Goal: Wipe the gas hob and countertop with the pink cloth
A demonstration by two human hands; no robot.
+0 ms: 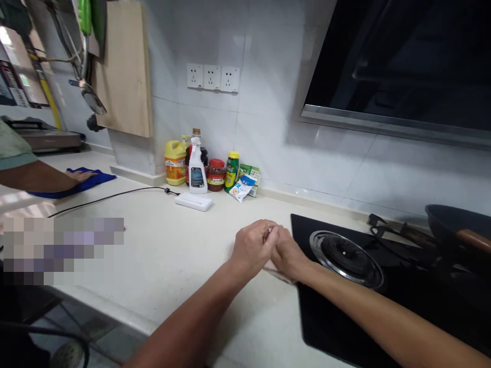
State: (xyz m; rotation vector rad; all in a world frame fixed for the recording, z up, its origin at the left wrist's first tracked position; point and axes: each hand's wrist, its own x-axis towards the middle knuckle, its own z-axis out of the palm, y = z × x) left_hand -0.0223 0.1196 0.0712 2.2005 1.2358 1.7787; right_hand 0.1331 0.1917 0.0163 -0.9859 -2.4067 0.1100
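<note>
A pale countertop is running beneath the tiled wall, and a black range hood is hanging above a black glass cooktop at the right. A wooden cutting board is hanging at the upper left, and a dark wok is sitting at the cooktop's far right. A blue cloth is lying at the left under a co-worker's hand. Beside the cooktop, the left hand and right hand are meeting over the countertop, touching, their fingers curling together; I cannot tell what they are clamping. A pale cloth-like piece is lying beneath the right hand, mostly hidden. Along the wall, a yellow detergent jug, a white spray bottle, a red-lidded jar and a yellow-capped green canister are standing close together. A small blue-and-white packet is leaning beside the canister.
</note>
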